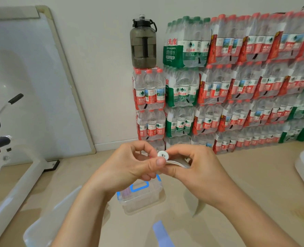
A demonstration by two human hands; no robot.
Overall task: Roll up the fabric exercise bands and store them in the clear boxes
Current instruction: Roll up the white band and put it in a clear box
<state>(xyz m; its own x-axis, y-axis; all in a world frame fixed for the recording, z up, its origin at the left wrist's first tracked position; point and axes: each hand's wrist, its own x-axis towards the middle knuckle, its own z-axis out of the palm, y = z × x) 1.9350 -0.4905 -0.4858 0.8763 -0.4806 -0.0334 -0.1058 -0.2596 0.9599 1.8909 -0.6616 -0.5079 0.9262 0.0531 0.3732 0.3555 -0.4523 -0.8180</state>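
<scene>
Both hands (158, 164) pinching white toggle (162, 154) above clear box (140, 198)

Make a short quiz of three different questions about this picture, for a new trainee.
1. True or false: the clear box below the hands has blue clips.
2. What stands on the stacked water packs? A) dark jug B) lamp C) shoe
3. Fill in: both hands pinch a white ___ and its cords.

Key:
1. True.
2. A, the dark jug.
3. Disc, between left hand and right hand.
</scene>
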